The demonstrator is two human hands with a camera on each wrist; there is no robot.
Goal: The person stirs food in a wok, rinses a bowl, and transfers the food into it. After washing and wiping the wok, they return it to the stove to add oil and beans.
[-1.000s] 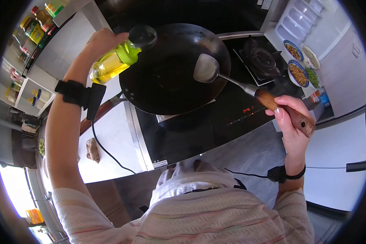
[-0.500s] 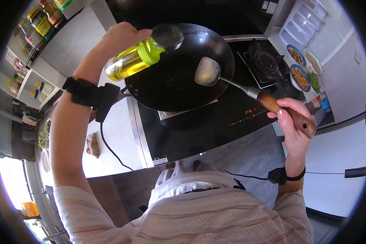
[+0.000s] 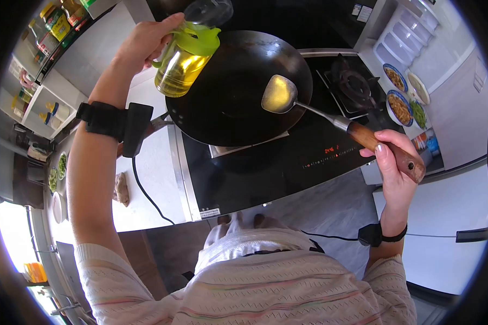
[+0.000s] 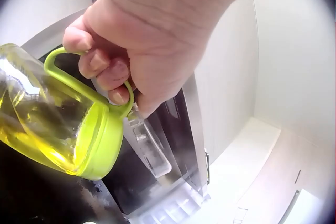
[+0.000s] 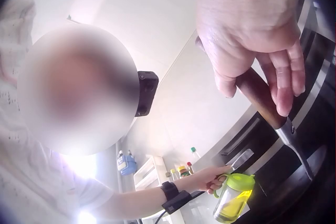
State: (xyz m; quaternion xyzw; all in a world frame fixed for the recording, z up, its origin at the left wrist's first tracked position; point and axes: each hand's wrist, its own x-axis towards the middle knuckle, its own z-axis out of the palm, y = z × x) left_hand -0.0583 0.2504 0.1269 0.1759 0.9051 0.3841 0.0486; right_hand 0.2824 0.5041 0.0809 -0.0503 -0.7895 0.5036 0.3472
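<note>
Her left hand, arm stretched forward with a black strap at the wrist, curls its fingers through the oil bottle's handle, while her right hand, well apart from that bottle, grips lower and closer to her body.

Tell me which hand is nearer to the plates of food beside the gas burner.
Right. The right hand grips the spatula handle just below the plates of food; the left hand grips the oil bottle across the wok.

White counters flank a black cooktop; bright window at left.
</note>
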